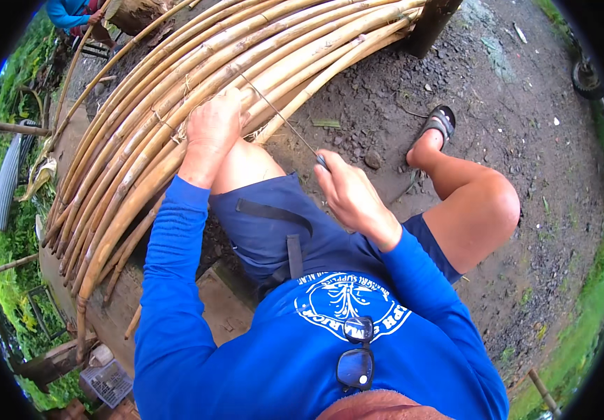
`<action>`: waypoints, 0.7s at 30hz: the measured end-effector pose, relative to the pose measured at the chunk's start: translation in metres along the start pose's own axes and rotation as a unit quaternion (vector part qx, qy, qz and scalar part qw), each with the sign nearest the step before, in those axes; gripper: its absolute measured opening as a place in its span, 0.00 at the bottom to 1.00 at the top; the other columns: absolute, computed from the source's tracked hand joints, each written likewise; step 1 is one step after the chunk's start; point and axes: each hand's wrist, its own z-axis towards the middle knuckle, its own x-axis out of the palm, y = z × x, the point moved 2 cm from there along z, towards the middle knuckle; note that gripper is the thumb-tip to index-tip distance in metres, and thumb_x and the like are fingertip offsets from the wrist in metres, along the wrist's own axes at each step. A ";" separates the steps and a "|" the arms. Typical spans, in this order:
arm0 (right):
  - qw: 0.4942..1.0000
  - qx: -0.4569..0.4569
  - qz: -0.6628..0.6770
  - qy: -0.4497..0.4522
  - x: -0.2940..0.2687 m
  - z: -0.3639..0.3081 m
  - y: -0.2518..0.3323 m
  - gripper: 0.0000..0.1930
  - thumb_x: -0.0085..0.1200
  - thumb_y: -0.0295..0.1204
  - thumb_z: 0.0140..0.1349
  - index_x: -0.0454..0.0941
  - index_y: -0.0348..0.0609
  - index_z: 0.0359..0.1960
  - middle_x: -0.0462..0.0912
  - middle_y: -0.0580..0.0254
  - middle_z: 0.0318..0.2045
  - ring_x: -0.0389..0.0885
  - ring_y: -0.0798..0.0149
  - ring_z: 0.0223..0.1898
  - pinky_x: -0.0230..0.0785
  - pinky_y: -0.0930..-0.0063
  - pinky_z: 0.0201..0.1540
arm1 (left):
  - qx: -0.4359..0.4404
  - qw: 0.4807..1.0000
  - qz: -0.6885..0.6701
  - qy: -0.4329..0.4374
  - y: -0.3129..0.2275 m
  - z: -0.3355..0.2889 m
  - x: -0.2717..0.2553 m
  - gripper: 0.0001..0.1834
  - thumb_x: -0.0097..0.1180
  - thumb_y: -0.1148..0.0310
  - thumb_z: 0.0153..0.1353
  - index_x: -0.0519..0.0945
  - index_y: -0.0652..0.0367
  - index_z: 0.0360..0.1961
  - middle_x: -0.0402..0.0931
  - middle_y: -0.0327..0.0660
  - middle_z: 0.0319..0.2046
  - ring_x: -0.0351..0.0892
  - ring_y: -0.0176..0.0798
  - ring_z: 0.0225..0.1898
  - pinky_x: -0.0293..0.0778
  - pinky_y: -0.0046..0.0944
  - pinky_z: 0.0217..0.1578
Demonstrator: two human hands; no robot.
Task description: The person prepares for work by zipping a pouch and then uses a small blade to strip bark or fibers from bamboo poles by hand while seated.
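Observation:
A row of long, bowed, light-brown cane poles (197,70) runs in front of me from upper right to lower left. My left hand (212,126) is closed around one near pole, beside my bent left knee. In my right hand (349,192) is the dark handle of a long, thin metal tool (281,117). Its shaft or edge-on blade slants up and left, and the tip ends against the poles just beyond my left hand. From this angle I cannot tell its exact kind.
A dark post (433,26) stands at the poles' upper right end. At upper left, another person in a blue sleeve (69,15) is beside a log (137,12). A pale crate (108,383) sits at lower left. Stony ground (386,98) stretches to the right.

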 end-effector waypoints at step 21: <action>0.999 -0.043 0.029 0.010 0.018 0.022 -0.007 0.16 0.53 0.31 0.79 0.75 0.41 0.63 0.87 0.36 0.36 0.88 0.34 0.42 0.79 0.46 0.43 | 0.000 0.970 -0.202 0.133 0.053 0.005 0.015 0.33 0.66 0.46 0.60 0.83 0.66 0.53 0.83 0.63 0.52 0.82 0.66 0.56 0.75 0.55 0.58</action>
